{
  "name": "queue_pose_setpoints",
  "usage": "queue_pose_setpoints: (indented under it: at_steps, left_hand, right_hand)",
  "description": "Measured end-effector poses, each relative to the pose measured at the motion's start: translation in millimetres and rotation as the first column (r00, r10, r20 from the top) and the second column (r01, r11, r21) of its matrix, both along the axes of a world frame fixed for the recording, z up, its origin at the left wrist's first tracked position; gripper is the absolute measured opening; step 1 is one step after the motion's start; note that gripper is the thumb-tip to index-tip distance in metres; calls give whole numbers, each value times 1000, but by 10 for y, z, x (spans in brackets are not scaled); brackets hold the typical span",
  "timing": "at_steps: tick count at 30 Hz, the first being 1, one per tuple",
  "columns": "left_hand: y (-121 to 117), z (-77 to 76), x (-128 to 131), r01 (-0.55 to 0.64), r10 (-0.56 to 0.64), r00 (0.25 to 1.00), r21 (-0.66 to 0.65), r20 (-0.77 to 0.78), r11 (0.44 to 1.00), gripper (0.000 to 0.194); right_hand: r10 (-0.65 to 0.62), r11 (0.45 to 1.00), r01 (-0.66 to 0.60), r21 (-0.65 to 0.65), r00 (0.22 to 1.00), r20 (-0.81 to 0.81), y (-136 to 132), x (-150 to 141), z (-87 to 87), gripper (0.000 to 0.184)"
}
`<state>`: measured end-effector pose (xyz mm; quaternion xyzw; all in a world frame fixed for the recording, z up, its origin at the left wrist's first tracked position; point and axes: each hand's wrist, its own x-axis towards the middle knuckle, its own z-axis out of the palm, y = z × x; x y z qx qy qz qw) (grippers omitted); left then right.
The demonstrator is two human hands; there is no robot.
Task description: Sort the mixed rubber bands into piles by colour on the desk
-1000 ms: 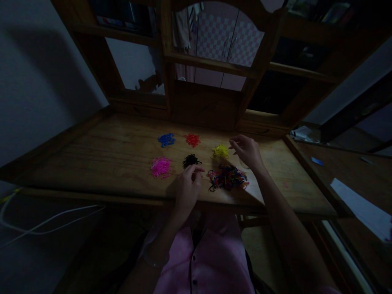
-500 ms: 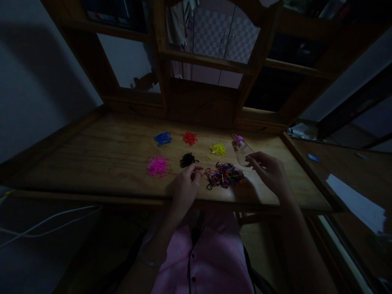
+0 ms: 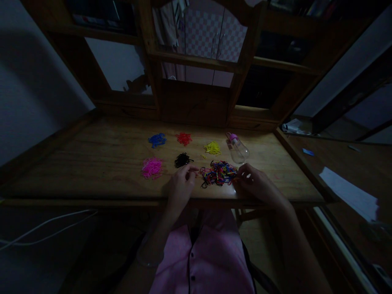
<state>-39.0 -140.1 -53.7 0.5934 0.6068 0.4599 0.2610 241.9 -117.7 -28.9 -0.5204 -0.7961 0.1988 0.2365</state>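
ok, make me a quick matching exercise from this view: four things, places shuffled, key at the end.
Things
1. right hand
2. clear bottle
3. black pile
4. blue pile

Places
A. just beyond the pink pile
B. at the right edge of the mixed-colour pile
C. on the near side of the red pile
D. just right of the yellow pile

Pairs: 1-B, 2-D, 3-C, 4-A

The piles (image 3: 152, 168) are pink, blue, red, yellow and black, the heap (image 3: 219, 173) multicoloured, the cupboard doors (image 3: 202, 34) checkered.
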Motion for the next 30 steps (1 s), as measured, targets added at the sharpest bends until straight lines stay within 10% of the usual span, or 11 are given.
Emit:
queue_pose_setpoints:
  at_steps: [20,30]
  left_hand:
    - [12,9,8,-5,5,1000,-12,16,1000,22]
    - [1,20,10,-7,7,1000,-13,12,1000,21]
  right_hand:
    - [-2,1000,7,20,972,-237,58,-139,139,18]
    - [-11,991,15,135,1000,-29,57,-62,178,15]
